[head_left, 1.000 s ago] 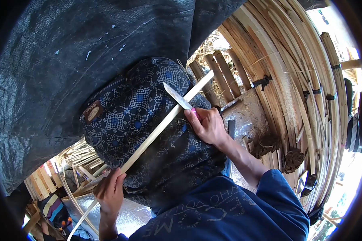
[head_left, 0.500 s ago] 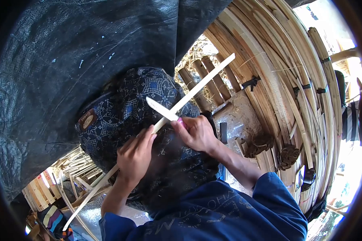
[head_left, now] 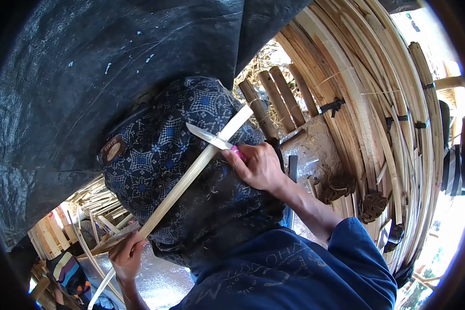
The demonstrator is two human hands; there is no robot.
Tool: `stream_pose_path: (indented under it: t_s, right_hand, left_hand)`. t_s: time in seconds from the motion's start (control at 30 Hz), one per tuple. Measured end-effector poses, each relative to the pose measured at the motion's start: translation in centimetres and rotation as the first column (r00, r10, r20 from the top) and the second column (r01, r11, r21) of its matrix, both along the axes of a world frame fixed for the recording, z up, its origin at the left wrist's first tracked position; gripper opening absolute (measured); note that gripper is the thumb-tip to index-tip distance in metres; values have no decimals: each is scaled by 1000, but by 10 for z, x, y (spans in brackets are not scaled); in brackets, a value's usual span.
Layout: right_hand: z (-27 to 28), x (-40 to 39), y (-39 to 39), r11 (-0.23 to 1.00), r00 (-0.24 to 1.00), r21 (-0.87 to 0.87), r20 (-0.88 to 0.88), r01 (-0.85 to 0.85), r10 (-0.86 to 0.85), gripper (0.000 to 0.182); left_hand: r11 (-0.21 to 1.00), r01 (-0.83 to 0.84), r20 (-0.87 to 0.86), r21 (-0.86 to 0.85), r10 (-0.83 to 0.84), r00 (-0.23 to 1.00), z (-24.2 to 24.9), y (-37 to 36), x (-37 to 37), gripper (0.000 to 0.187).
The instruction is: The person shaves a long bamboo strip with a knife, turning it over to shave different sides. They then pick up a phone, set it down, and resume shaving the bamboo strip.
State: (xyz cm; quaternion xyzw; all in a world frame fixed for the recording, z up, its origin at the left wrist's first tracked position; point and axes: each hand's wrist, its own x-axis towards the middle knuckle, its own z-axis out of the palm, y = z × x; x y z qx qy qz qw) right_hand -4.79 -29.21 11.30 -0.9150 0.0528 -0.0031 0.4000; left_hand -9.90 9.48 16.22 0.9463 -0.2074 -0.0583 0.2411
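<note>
My right hand point(head_left: 261, 168) is closed around the pink handle of a knife point(head_left: 204, 136). Its blade lies across a pale wooden or bamboo strip point(head_left: 183, 183), touching it near the upper end. Lower left, my left hand point(head_left: 125, 258) grips the same strip, with fingers wrapped round it. The strip slants from that hand up to the right over a dark blue patterned cloth point(head_left: 139, 160) spread over my lap. Part of the strip beyond the left hand curves down to the lower edge.
A black tarp point(head_left: 51, 119) covers the upper left. Long wooden strips point(head_left: 367, 119) are stacked along the right, with short dark posts point(head_left: 287, 98) beside them. Cut pieces point(head_left: 101, 206) lie in a heap at left, near a striped cloth point(head_left: 70, 274).
My left hand has moved down and left, from beside the knife to well away from it. The strip has slid the same way, so less of it sticks out past the blade.
</note>
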Motion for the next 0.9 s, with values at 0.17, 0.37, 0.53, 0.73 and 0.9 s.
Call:
stream_pose_path:
  t_s: [0.17,0.37,0.53,0.73,0.9]
  right_hand:
    - [-1,-3,2,999,999,-30,18,40,-39,53]
    - [0,-7,3,994,999,-107,51,-9,14,50]
    - [-6,-9,6,994,994,-111,104,-10,21,47]
    - [-2,-11,12,997,995,-27,62,-76,78,43]
    - [-5,-11,6,1000,998,23,56,8,-10,39]
  left_hand:
    - [995,-97,-35,0,97,995,19,3,-8,30]
    - [994,-104,-42,28,105,994,24,17,-24,33]
    - [995,-89,-10,55,90,996,24,12,-29,29]
    - [999,47,105,-26,-44,993,-2,-74,10,25]
    - [991,121,168,-55,-110,980,-12,-71,31,25]
